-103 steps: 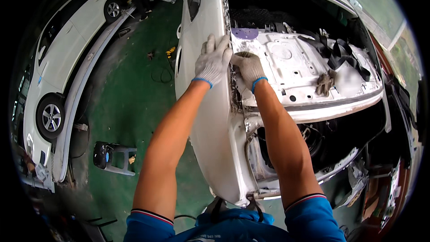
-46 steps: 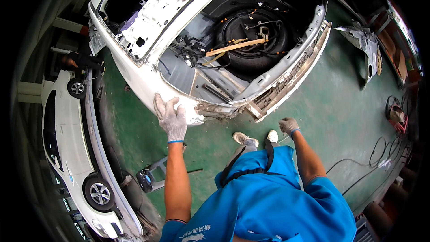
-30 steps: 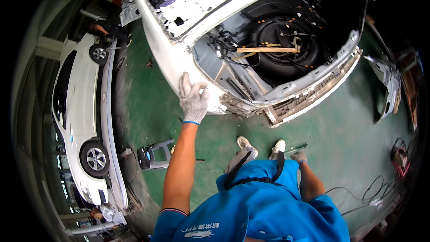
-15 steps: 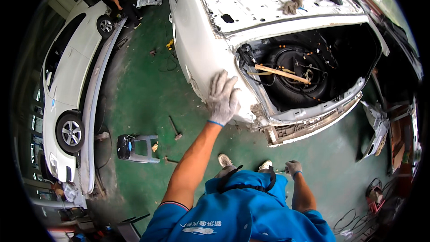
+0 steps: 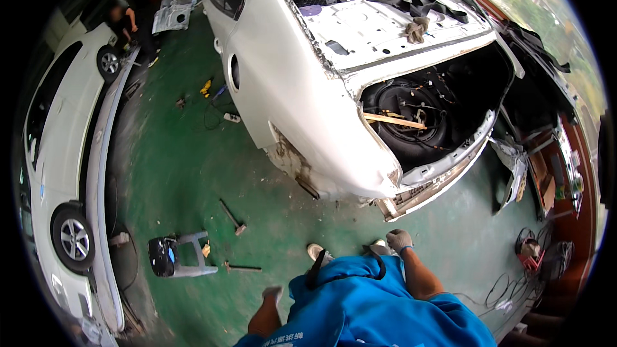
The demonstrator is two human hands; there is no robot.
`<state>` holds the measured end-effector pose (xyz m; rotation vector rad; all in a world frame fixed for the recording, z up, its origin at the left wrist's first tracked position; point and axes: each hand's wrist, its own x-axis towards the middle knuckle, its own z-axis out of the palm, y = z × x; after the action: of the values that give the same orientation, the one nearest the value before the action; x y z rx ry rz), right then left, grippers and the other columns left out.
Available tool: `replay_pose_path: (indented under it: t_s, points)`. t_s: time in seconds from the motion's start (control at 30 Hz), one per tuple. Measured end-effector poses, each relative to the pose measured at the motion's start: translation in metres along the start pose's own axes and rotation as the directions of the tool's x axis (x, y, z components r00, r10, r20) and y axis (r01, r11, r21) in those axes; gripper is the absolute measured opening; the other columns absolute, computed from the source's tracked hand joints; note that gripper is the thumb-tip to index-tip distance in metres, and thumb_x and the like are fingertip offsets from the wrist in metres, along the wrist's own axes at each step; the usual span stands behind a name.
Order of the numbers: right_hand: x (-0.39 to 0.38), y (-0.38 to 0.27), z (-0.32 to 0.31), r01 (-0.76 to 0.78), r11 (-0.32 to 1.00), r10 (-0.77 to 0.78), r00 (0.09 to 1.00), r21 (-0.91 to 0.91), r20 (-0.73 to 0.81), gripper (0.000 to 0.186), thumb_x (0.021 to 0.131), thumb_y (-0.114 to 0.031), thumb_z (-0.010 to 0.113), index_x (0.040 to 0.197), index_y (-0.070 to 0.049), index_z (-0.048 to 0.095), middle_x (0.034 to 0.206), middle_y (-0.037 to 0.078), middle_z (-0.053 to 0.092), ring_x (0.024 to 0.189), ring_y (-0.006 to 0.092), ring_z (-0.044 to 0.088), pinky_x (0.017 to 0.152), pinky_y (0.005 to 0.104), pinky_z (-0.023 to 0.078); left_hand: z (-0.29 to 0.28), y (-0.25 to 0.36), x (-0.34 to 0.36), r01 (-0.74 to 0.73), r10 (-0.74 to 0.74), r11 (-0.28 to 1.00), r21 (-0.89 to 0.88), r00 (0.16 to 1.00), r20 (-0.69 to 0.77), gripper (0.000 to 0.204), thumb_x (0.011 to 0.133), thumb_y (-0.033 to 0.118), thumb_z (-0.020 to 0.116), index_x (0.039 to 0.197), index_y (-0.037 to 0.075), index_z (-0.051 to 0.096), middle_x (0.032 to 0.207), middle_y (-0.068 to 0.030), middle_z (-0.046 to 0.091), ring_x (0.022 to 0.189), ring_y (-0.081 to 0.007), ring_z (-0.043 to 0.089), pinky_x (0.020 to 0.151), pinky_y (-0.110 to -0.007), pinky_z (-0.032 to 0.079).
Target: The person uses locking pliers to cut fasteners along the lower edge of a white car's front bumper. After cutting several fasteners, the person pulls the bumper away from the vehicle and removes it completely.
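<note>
The stripped rear of a white car (image 5: 302,83) stands ahead of me, its boot open. My left hand (image 5: 274,293), in a pale glove, hangs low by my side, apart from the car; its fingers are hard to make out. In front of my right hip is my right hand (image 5: 399,240), gloved and closed; whatever it may hold is hidden. A wooden handle (image 5: 395,121) lies across the round black spare-wheel area (image 5: 411,106) in the boot. Two hammers lie on the green floor, one hammer (image 5: 232,217) farther off and another hammer (image 5: 242,268) nearer.
A grey stool (image 5: 193,256) with a black item on it stands left. Beyond it, another white car (image 5: 71,128) sits on a lift rail (image 5: 103,154), with a person (image 5: 134,32) at its far end. Body panels (image 5: 511,167) and cables (image 5: 504,283) lie right. Brown gloves (image 5: 416,29) rest on the rear shelf.
My left hand has come off the car's rear quarter and dropped to my side. The view has shifted, showing more of the car's side. My right hand stays closed near my hip.
</note>
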<state>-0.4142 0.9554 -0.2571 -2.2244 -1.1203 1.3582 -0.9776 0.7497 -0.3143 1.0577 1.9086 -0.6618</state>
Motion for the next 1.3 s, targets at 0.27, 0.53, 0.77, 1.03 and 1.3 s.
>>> replay_pose_path:
  t_s: [0.27, 0.53, 0.77, 1.03, 1.3]
  points:
    - [-0.016, -0.053, -0.035, -0.122, 0.957, 0.145, 0.987, 0.264, -0.071, 0.029, 0.092, -0.018, 0.07, 0.108, 0.006, 0.074, 0.077, 0.008, 0.07, 0.064, 0.0191, 0.068, 0.058, 0.0346, 0.056, 0.027, -0.09, 0.011, -0.317, 0.275, 0.875, -0.365, 0.947, -0.164, 0.037, 0.098, 0.04, 0.061, 0.102, 0.005, 0.072, 0.098, -0.0124, 0.075, 0.087, -0.0277, 0.072, 0.076, -0.044, 0.057]
    - [0.012, -0.067, -0.009, -0.127, 0.99, 0.123, 0.99, 0.054, 0.071, 0.032, 0.091, -0.025, 0.069, 0.1, 0.005, 0.075, 0.073, 0.01, 0.071, 0.062, 0.0193, 0.068, 0.061, 0.037, 0.055, -0.101, 0.079, 0.031, -0.272, 0.091, 0.196, -0.942, 0.962, -0.258, 0.031, 0.096, 0.034, 0.071, 0.095, 0.003, 0.073, 0.079, -0.0007, 0.064, 0.07, -0.0108, 0.054, 0.065, -0.029, 0.046]
    - [0.063, -0.091, 0.008, 0.252, 0.947, -0.246, 0.968, -0.198, 0.052, 0.047, 0.096, -0.042, 0.064, 0.11, 0.002, 0.074, 0.105, 0.028, 0.075, 0.103, 0.0411, 0.072, 0.093, 0.0458, 0.055, -0.194, 0.169, -0.027, -0.439, 0.161, 0.483, -0.758, 0.895, -0.415, 0.036, 0.098, 0.036, 0.07, 0.115, 0.004, 0.075, 0.086, -0.001, 0.067, 0.082, -0.0133, 0.062, 0.075, -0.03, 0.051]
    - [0.075, -0.087, -0.008, 0.101, 0.98, -0.084, 0.991, 0.172, -0.105, 0.043, 0.09, -0.037, 0.068, 0.108, 0.001, 0.078, 0.091, 0.02, 0.078, 0.083, 0.0291, 0.076, 0.08, 0.0411, 0.058, -0.271, 0.226, -0.071, -0.297, 0.191, 0.445, -0.845, 0.953, -0.234, 0.027, 0.104, 0.028, 0.066, 0.118, 0.005, 0.069, 0.095, 0.0032, 0.062, 0.082, -0.01, 0.058, 0.072, -0.026, 0.048]
    - [0.036, 0.008, 0.016, -0.419, 0.893, 0.418, 0.907, 0.166, 0.042, 0.044, 0.084, -0.033, 0.063, 0.113, -0.003, 0.08, 0.121, 0.027, 0.073, 0.117, 0.0427, 0.069, 0.103, 0.048, 0.054, -0.377, 0.293, -0.136, -0.642, 0.325, 0.499, -0.582, 0.761, -0.562, 0.038, 0.107, 0.025, 0.062, 0.133, -0.003, 0.064, 0.11, -0.0072, 0.071, 0.095, -0.0159, 0.067, 0.084, -0.03, 0.053]
